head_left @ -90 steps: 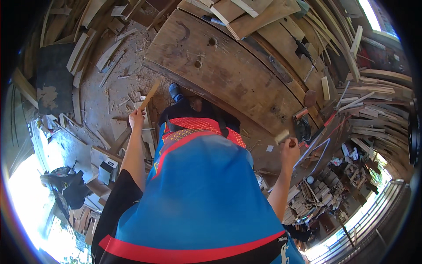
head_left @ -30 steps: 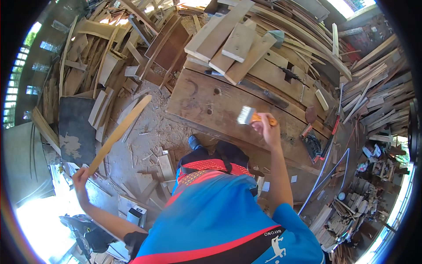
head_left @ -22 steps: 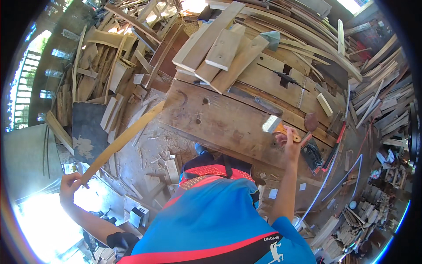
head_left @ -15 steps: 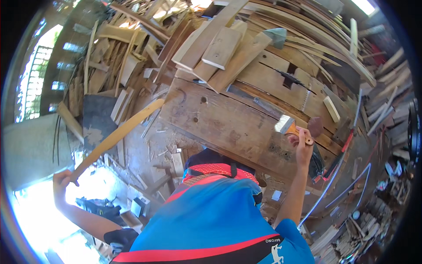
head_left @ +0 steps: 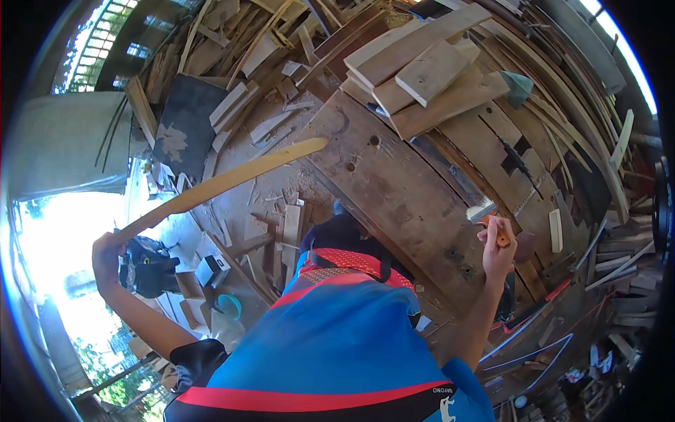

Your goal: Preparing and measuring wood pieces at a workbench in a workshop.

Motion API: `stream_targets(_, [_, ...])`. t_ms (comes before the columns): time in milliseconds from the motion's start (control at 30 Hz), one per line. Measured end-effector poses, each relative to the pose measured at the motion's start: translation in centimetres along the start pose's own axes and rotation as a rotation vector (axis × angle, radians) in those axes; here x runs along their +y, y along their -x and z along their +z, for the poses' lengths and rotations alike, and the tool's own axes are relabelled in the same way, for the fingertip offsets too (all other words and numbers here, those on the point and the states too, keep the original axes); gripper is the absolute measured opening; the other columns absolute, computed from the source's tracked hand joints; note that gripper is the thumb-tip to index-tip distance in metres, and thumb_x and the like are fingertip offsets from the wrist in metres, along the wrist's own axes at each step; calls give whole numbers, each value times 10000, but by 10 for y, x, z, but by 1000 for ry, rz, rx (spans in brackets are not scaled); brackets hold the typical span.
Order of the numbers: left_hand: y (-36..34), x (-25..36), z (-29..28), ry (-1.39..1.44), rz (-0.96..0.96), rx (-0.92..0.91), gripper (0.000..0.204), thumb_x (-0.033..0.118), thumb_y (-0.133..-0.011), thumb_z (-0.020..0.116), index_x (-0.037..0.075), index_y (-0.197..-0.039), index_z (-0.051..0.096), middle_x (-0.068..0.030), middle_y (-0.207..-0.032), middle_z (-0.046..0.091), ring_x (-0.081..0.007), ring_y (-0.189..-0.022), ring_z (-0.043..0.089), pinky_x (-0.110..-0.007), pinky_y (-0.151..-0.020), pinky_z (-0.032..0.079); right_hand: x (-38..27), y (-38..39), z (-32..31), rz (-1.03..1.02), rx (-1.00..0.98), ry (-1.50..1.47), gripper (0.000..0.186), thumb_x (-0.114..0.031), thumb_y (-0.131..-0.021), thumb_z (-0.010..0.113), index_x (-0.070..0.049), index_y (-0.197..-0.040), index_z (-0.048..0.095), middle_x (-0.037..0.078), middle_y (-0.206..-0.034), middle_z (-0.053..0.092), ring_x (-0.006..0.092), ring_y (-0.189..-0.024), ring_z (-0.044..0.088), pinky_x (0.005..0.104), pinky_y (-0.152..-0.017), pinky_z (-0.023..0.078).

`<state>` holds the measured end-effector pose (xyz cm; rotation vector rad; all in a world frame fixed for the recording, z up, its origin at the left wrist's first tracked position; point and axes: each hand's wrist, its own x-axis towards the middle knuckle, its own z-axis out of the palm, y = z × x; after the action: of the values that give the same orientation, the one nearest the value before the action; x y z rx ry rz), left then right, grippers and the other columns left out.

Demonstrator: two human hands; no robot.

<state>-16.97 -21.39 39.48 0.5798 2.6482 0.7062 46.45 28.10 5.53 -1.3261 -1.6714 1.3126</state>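
Note:
My left hand point(head_left: 105, 257) is raised out to the left and grips one end of a long, thin, curved wooden slat point(head_left: 225, 183). The slat's far end reaches up over the near edge of a big dark wooden workbench point(head_left: 401, 190). My right hand point(head_left: 498, 246) is up at the right, over the bench, closed around the orange handle of a small paintbrush point(head_left: 485, 214) with pale bristles pointing up-left. My blue and red shirt fills the lower middle of the picture.
Stacked planks point(head_left: 422, 63) and long curved slats point(head_left: 562, 91) cover the far part of the bench. Offcuts and shavings litter the floor point(head_left: 274, 218). A dark board point(head_left: 183, 123) leans at upper left. A black power tool point(head_left: 148, 264) sits low left.
My left hand has swung the slat upward and outward, its tip now nearer the bench edge. My right hand with the brush has moved right and lower over the bench.

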Motion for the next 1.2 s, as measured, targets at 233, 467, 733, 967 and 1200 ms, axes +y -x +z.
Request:
stream_targets(233, [-20, -158, 24, 895, 8, 36, 238, 228, -1035, 578, 8, -983, 648, -61, -841, 625, -184, -802, 586, -323, -796, 476, -33, 15, 46, 121, -75, 461, 317, -303, -1050, 607, -25, -903, 651, 92, -637, 694, 212, -633, 718, 350, -596, 508])
stream_targets(467, [-45, -271, 46, 844, -226, 369, 299, 328, -1037, 596, 50, -985, 693, -50, -851, 698, -147, -805, 619, -317, -845, 460, -63, 19, 216, -1, -215, 751, 315, -410, -1024, 575, -114, -980, 674, 177, -819, 733, 430, -800, 709, 522, -699, 556])
stream_targets(733, [-106, -351, 102, 175, -146, 238, 365, 292, -1060, 582, -21, -1012, 761, -40, -767, 712, -95, -689, 593, -279, -656, 463, -125, -91, 472, -211, -467, 269, 339, -431, -1070, 478, -132, -1053, 638, 195, -872, 736, 371, -757, 722, 495, -685, 548])
stream_targets(967, [-104, -380, 176, 585, -261, 182, 361, 256, -1047, 582, -34, -900, 741, -63, -748, 715, -111, -672, 639, -269, -640, 493, -173, -49, 439, -73, -113, 819, 396, -436, -984, 504, -116, -972, 736, 203, -832, 748, 436, -831, 734, 536, -745, 585])
stream_targets(1200, [-115, -386, 221, 793, -501, 101, 415, 366, -1013, 584, 10, -869, 742, -54, -736, 710, -120, -666, 632, -278, -692, 471, -130, 19, 477, -131, -281, 796, 264, -337, -989, 633, -145, -1161, 691, 165, -838, 745, 405, -826, 733, 497, -737, 575])
